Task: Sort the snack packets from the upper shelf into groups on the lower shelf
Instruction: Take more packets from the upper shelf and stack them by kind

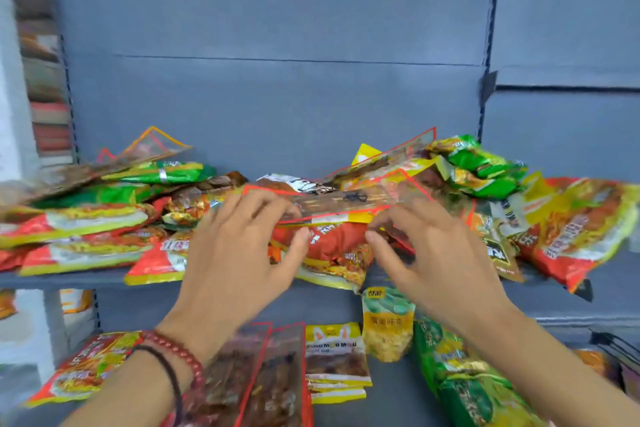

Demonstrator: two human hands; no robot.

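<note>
A heap of snack packets covers the upper shelf [69, 279]. In its middle lies a clear red-edged packet [346, 201] with brown contents, on top of a red packet [332, 243]. My left hand [242, 246] grips the clear packet's left end, fingers on top and thumb below. My right hand [426, 253] pinches its lower right corner. On the lower shelf [391, 402] lie sorted groups: a red-and-yellow packet [86, 367], clear red-edged packets [263, 381], yellow-and-white packets [336, 357], a small green-and-yellow pouch [388, 322] and green packets [457, 385].
Green packets [481, 166] pile up at the back right of the upper shelf, and red-and-yellow ones [76, 222] stack at its left. A large red packet [581, 229] overhangs the shelf's right front edge. The grey back panel [277, 45] rises behind. The picture is slightly blurred.
</note>
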